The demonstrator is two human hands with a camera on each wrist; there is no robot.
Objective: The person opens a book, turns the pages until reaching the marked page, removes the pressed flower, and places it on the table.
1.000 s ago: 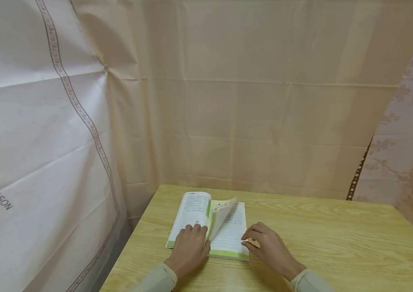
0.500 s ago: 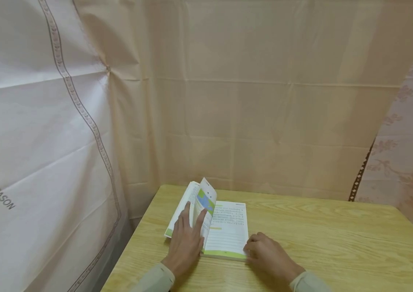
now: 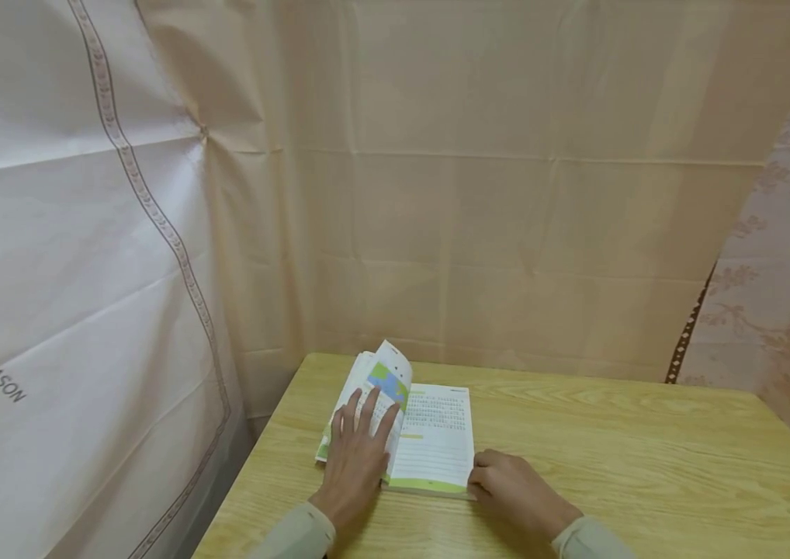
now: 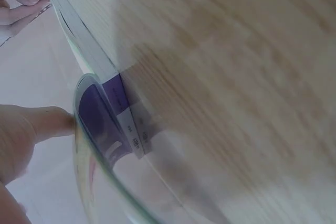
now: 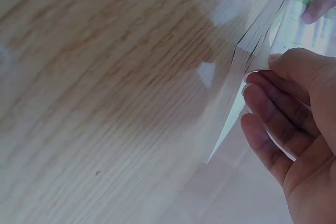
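Observation:
An open book [image 3: 431, 456] with printed text and green page borders lies on the wooden table. My left hand [image 3: 351, 470] rests on its left-hand pages with fingers extended and spread, the upper part of those pages rising in a curve. In the left wrist view, the left thumb touches the bent cover [image 4: 94, 108], and the purple and white spine shows beneath. At the lower right corner of the book, my right hand [image 3: 517, 491] pinches the page edge between thumb and forefinger; the right wrist view shows this hand [image 5: 307, 111] with its other fingers loosely curled beside the page block [image 5: 252, 40].
The wooden table [image 3: 618, 458] extends to the right of the book. Behind it hangs a beige cloth [image 3: 493, 233], with a white printed cloth [image 3: 88, 272] on the left and a floral one [image 3: 772, 303] on the right.
A lifted page has gone over to the left, under my left hand, which spread its fingers upward on it. My right hand has come down onto the book's lower right corner.

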